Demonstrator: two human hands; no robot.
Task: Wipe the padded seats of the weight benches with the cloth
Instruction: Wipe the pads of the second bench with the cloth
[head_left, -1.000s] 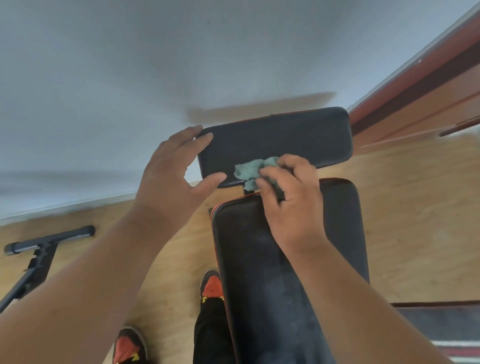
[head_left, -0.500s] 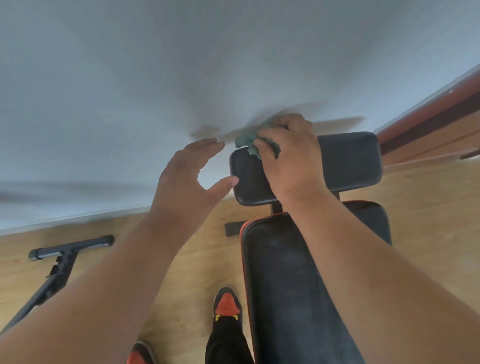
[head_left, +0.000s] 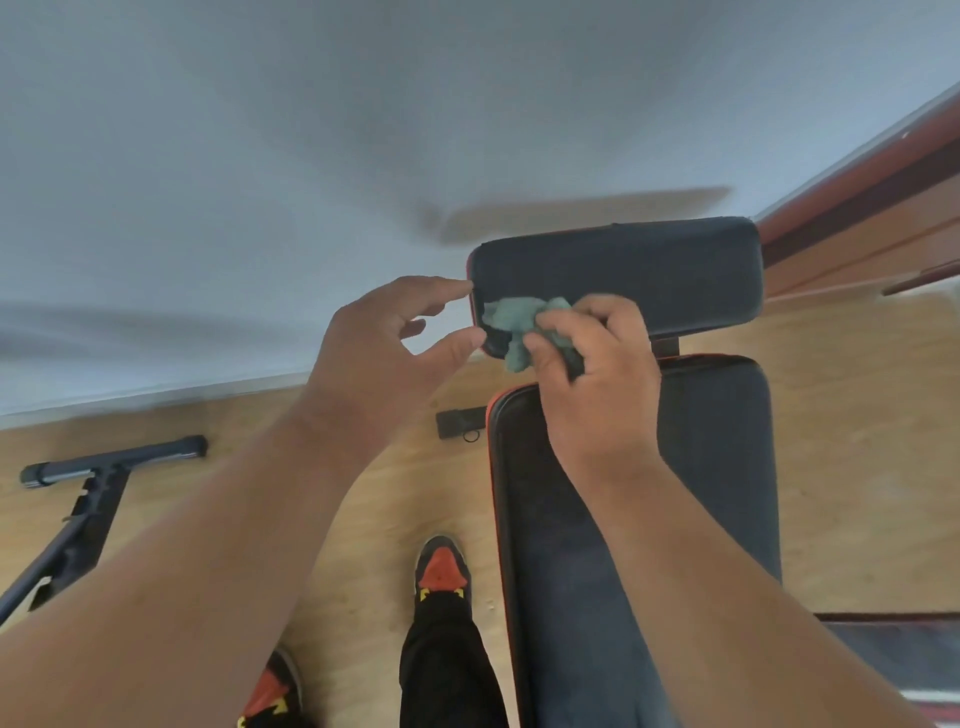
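cloth (head_left: 524, 325) on pad's (head_left: 649, 275) left end.

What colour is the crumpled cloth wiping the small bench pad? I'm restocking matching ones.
The crumpled cloth is a muted teal green, clearest in the head view.

This looks like a room in a home used for exercise, because a padded weight bench (head_left: 649, 519) and a black metal frame (head_left: 78, 514) stand on a wooden floor (head_left: 857, 441) beside a plain white wall (head_left: 363, 130).
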